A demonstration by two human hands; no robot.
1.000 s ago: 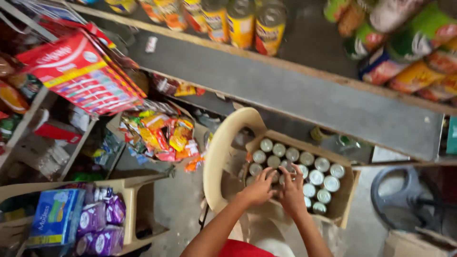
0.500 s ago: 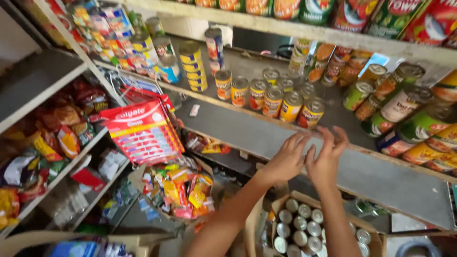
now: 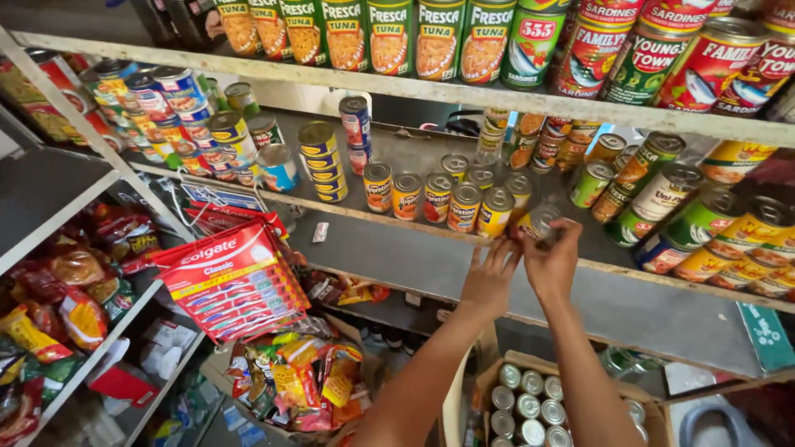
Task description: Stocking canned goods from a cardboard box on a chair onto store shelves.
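1. Both hands have come up from the open cardboard box of silver-topped tins [image 3: 530,406] on the floor to the middle grey shelf [image 3: 389,240]; a second ago they were down among those tins, half a second ago they were rising past the shelf edge.
2. The right hand [image 3: 553,263] now closes its grip around a small round metal tin with a yellow and red label [image 3: 538,222], tilted, its silver lid facing the camera, just at the right end of the front row of orange and yellow tins [image 3: 451,197].
3. The left hand [image 3: 490,280] sits just beside the right, fingers spread towards the same tin; whether its grip actually touches the tin I cannot tell.
4. The tin is at the shelf's front edge, not yet upright in line with that row.
5. Right of the row stand green and yellow cans [image 3: 662,199]; left of it, a stack of blue and yellow tins [image 3: 321,161].
6. The shift from box to shelf suggests one tin has been carried up for stocking.
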